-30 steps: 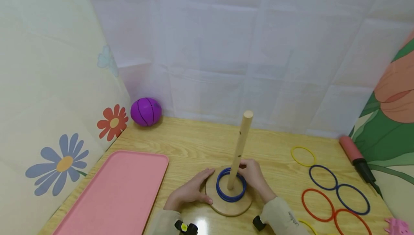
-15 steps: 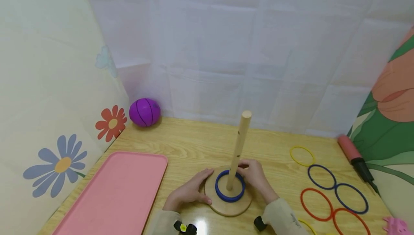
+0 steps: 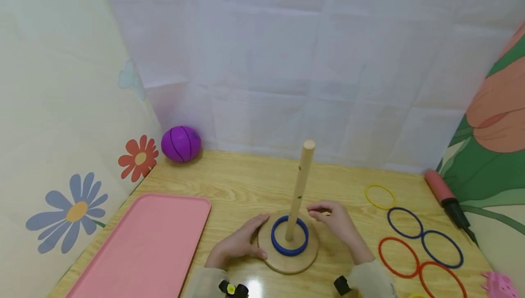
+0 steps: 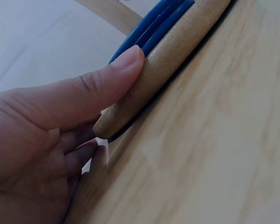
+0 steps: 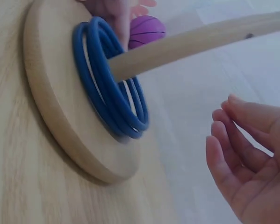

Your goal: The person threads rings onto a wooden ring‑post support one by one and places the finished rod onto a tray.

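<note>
A wooden ring toss stand [image 3: 288,265] has a round base and an upright peg [image 3: 301,182]. Several blue rings [image 5: 112,100] lie stacked loosely around the foot of the peg. My left hand [image 3: 239,244] holds the left edge of the base, its thumb [image 4: 123,70] on the rim close to the rings. In the left wrist view the other fingers are partly hidden behind the base. To the right of the peg, my right hand [image 3: 339,226] is in the air, apart from the rings. Its fingers are loosely bent, with nothing between them.
Right of the stand lie yellow [image 3: 380,207], blue [image 3: 446,266] and red rings [image 3: 398,274]. A pink hand pump [image 3: 440,186] and pink toy [image 3: 499,284] are at the right edge. A pink tray [image 3: 143,243] lies left, a purple ball [image 3: 181,144] behind it.
My right hand has let go of the blue rings and drawn back to the right. The rings have settled into a neater stack. My left hand stays on the base.
</note>
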Demonstrator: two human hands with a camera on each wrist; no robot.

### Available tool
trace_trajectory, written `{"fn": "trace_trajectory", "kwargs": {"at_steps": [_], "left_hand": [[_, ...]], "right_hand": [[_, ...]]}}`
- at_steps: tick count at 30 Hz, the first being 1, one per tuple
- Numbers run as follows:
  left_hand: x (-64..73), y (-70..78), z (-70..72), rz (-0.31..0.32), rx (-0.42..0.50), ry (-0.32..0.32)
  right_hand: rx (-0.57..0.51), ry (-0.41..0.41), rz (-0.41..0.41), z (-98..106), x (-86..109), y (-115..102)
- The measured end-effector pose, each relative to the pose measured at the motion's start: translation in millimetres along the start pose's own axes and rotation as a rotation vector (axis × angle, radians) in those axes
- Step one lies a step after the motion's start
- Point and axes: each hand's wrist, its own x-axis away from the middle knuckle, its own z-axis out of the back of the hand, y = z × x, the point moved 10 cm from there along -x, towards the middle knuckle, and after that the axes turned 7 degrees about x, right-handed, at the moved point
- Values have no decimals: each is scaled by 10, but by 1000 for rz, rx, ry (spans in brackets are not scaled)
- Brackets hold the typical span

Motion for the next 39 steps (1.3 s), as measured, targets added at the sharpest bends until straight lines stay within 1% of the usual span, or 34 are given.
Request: {"fn": "trace_trajectory", "kwargs": {"at_steps": [5,11,16,19,25,28,31,34,39], "left_hand": [[12,19,-2,-16,2,3],[30,36,1,-27,-8,10],[23,34,3,-29,-7,14],[19,37,1,-32,-8,11],[12,43,3,-39,-17,11],[7,43,7,-45,-23,15],[3,33,3,-42,-25,11],[-2,25,1,-42,-27,11],[-5,30,-1,-44,-24,11]], "right_hand": [[-16,-19,-21,136,114,74],[-35,-57,-17,278,255,147],[-36,-49,-37,411,336,242],[-37,-62,-23,475,374,290],[-47,-99,53,574,427,318],[-42,-145,78,588,446,327],[-11,-208,80,579,467,368],[18,-266,68,564,494,415],[40,-344,8,538,555,525]]}}
